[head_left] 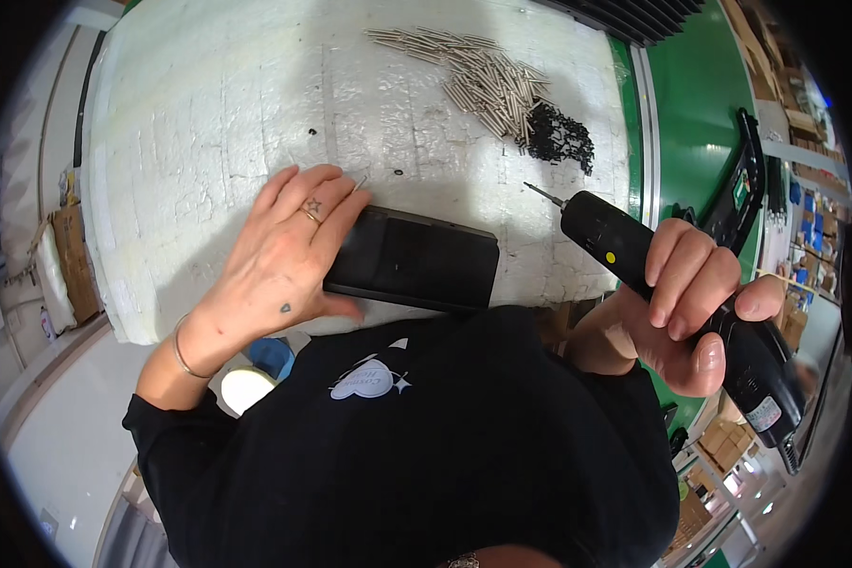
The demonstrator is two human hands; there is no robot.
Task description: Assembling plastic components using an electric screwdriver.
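Note:
My left hand point(289, 241) grips the left end of a black rectangular case point(435, 260), fingers over its far side and thumb at its near edge. A thin silvery pin point(361, 183) shows by the fingertips; whether they pinch it is unclear. The case lies on the white padded work surface, close to my body. In my right hand point(696, 303) is a black electric screwdriver point(604, 232), fingers wrapped round its body. Its bit point(542, 195) points up and left, to the right of the case and apart from it.
Beyond the case lies a pile of silvery metal pins point(492, 85) on the white padded surface point(208, 123). Against it is a heap of small black parts point(559, 137). Two black bits point(399, 172) lie loose nearby. A black ribbed part point(625, 19) and green surface point(701, 104) are at right.

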